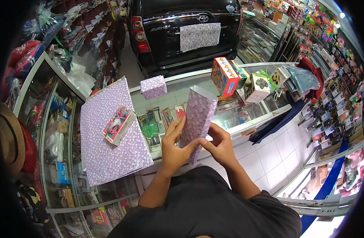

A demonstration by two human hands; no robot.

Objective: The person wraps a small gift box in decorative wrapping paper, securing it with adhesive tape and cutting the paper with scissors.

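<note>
Lilac floral paper package (197, 119) is held up in front of the person's torso, over the near edge of the glass worktop (180, 90). Wrapping seems to be the step in hand, at the folding of the paper's ends. Left hand (174, 144) is closed along its left side and right hand (219, 146) pinches its lower right edge, the thumbs close together; whether a box lies inside cannot be told. Its long axis runs steeply, the upper end leaning slightly right. That end gapes upward and away from the person, while the lower end points toward the torso. The next move probably calls for one hand steadying the sides while the other presses a flap flat.
</note>
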